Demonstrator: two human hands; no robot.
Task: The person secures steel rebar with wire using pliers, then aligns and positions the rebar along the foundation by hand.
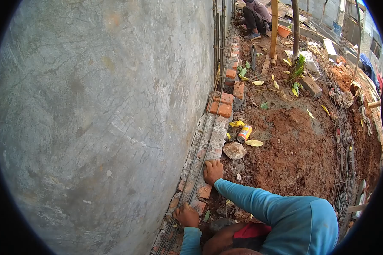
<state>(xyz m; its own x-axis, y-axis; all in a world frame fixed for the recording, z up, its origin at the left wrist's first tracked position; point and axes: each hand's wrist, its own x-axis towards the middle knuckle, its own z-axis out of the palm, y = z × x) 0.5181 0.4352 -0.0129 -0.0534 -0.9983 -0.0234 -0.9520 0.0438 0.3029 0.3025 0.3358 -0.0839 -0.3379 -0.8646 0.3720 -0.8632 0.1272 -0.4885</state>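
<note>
Two long, thin steel bars (194,159) lie along the masonry ledge (217,135) at the foot of the wall (102,127). Left hand (187,215): fingers curled at the bars; a closed grip cannot be confirmed. Right hand (212,171): fingers bent and close together on the ledge, beside the bars; whether anything is beneath them cannot be told.

Handling (judged): bars are stiff across short spans, springy over their full length, moderately heavy and not fragile. Rough surfaces should limit slipping. Take hold at two separated points, clear of the loose-looking bricks (220,109) and any tied joints.

Containers: the drink can (244,133) lies on its side on the soil, near a stone (234,150); contents not visible. The orange bucket (284,30) is near the crouching person (258,15); contents cannot be determined.
</note>
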